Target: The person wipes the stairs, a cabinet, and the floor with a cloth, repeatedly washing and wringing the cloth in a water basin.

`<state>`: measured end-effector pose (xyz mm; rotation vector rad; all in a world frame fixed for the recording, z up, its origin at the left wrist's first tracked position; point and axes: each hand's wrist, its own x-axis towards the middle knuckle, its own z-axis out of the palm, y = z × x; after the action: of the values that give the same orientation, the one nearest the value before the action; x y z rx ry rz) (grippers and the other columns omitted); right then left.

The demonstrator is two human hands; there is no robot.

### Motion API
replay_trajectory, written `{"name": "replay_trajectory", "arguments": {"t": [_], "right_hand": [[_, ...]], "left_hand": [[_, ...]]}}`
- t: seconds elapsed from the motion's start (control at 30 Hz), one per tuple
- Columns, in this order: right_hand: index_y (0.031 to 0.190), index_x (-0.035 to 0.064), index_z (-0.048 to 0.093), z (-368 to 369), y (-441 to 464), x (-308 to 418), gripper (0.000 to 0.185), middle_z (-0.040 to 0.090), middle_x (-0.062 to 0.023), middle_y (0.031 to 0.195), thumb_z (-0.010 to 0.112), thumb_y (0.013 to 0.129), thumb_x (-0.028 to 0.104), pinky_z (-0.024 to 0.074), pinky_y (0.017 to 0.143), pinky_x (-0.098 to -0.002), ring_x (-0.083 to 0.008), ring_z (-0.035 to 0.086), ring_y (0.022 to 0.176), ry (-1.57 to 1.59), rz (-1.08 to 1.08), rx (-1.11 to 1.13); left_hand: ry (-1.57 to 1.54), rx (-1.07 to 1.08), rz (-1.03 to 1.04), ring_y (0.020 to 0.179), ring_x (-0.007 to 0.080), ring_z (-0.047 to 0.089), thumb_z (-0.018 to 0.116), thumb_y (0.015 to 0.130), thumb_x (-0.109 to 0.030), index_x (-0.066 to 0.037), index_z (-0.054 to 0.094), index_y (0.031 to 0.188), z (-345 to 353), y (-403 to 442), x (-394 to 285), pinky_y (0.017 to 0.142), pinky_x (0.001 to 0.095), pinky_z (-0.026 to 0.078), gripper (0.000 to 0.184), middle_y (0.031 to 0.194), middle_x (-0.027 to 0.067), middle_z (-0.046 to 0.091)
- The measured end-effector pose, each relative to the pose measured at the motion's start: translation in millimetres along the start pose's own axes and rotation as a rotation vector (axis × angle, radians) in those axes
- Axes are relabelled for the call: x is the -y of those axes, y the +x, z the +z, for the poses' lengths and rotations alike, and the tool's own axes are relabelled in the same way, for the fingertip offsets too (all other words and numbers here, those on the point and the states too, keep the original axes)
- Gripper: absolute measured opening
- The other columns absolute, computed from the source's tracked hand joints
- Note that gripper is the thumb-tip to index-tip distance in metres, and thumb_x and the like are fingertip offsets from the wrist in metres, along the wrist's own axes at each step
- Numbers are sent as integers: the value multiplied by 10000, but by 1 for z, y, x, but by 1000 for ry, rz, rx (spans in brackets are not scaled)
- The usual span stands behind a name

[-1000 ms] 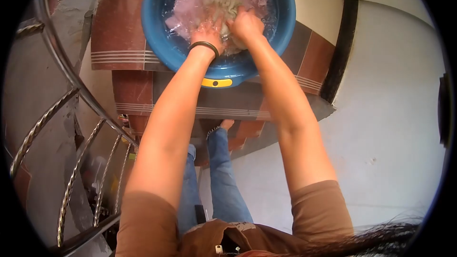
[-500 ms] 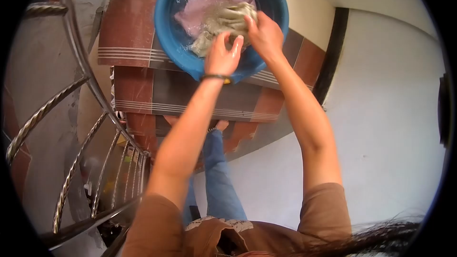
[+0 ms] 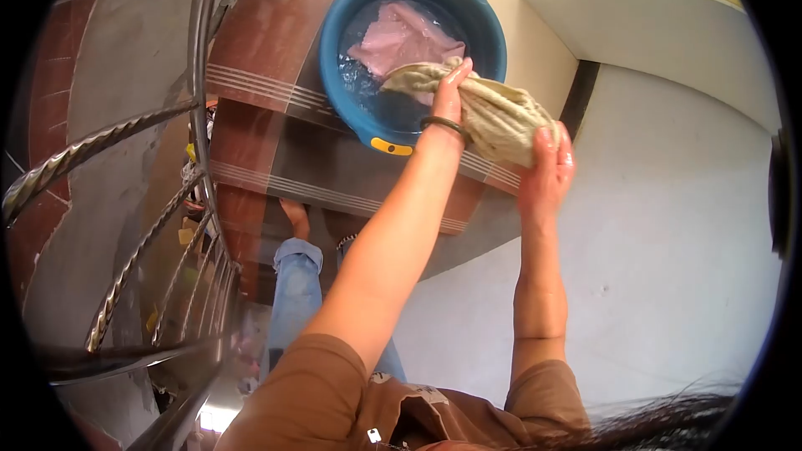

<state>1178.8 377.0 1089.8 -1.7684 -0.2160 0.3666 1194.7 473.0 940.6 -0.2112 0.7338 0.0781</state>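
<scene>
A wet, pale olive cloth [image 3: 503, 117] is stretched between my two hands, bunched lengthwise. My left hand [image 3: 451, 96] grips it near the basin, with a loose flap hanging past the fingers over the water. At the other end, beyond the basin's right rim, my right hand [image 3: 547, 163] is closed round the cloth. Beneath and behind is a round blue basin [image 3: 331, 50] with yellow handle inserts. Inside it a pink cloth [image 3: 405, 38] lies partly in the water.
The basin stands on tiled steps [image 3: 259, 33] in red-brown and dark grey. A metal railing with twisted bars [image 3: 125, 142] runs down the left. A pale wall [image 3: 668, 225] rises on the right. My bare feet [image 3: 294, 217] are on a lower step.
The olive cloth has come up out of the basin and moved right, now drawn out between both hands. My right hand has moved right and nearer my body. The pink cloth stays in the basin.
</scene>
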Motion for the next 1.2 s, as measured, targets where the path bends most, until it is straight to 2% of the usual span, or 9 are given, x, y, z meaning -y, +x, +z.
{"name": "replay_trajectory", "arguments": {"t": [0.13, 0.17, 0.27, 0.43, 0.7, 0.8, 0.97, 1.13, 1.2], "right_hand": [[1156, -32, 587, -4, 11, 24, 279, 640, -80, 1056, 601, 989, 191, 505, 872, -295, -140, 615, 971, 172, -97, -102], [1176, -33, 585, 3, 18, 39, 319, 641, -86, 1071, 614, 983, 219, 505, 871, -298, -152, 621, 975, 159, -92, -74], [1256, -27, 576, 11, 48, 42, 415, 649, -103, 1150, 652, 959, 253, 472, 954, -329, -186, 614, 1065, 194, 30, -1], [1240, -14, 587, 29, 95, 0, 503, 666, -93, 1130, 769, 879, 285, 472, 960, -331, -176, 618, 1076, -206, 144, 235], [1319, -13, 552, 21, 130, -61, 665, 649, -140, 1226, 650, 930, 517, 503, 995, -384, -248, 638, 1130, 192, 792, 382], [1337, 5, 549, 19, 123, -70, 620, 657, -132, 1207, 646, 943, 474, 505, 1001, -382, -246, 637, 1135, 361, 723, 577], [1138, 17, 634, 49, 111, -49, 322, 691, -66, 1025, 748, 848, 98, 533, 817, -305, -157, 664, 907, 72, 284, 212], [1001, 12, 632, 65, 95, -48, 204, 659, -49, 931, 703, 823, 82, 501, 788, -289, -126, 603, 834, -137, -200, -39], [993, 12, 625, 74, 77, -46, 200, 651, -48, 927, 701, 822, 83, 498, 783, -291, -132, 597, 830, -168, -257, -102]], "left_hand": [[-208, 14, 37, 919, 298, 673, 556, 951, -410, -48, 623, 1066, -22, 6, -15, 843, 463, 549, 386, 1072, 147, 670], [-26, 182, 57, 1042, 221, 662, 577, 955, -349, -80, 591, 1143, -30, 3, -21, 859, 388, 575, 329, 1102, 77, 665], [295, -58, 243, 1025, 196, 665, 525, 987, -228, -61, 577, 1215, -13, -33, -23, 835, 367, 585, 287, 1113, 86, 667], [550, 99, 634, 927, 142, 624, 502, 939, 1, 23, 647, 1135, -24, -18, -17, 862, 283, 501, 244, 1043, 81, 686], [721, 326, 608, 943, 130, 622, 591, 943, -59, 39, 673, 1075, -17, -33, -26, 824, 314, 514, 184, 1000, 86, 714], [934, 365, 618, 936, 133, 625, 567, 949, -61, 39, 677, 1060, -15, -22, -44, 817, 326, 519, 186, 995, 99, 720], [684, 264, 321, 1096, 159, 608, 490, 985, -201, -7, 628, 1224, -26, -21, -63, 929, 326, 471, 337, 1176, 113, 675], [617, -35, 181, 1227, 196, 557, 420, 1013, -573, -95, 530, 1392, -2, -85, -73, 1076, 386, 378, 620, 1320, 70, 606], [378, 149, 66, 1187, 217, 588, 452, 989, -619, -84, 563, 1317, -15, -60, -72, 1045, 421, 439, 637, 1283, 81, 626]]}}
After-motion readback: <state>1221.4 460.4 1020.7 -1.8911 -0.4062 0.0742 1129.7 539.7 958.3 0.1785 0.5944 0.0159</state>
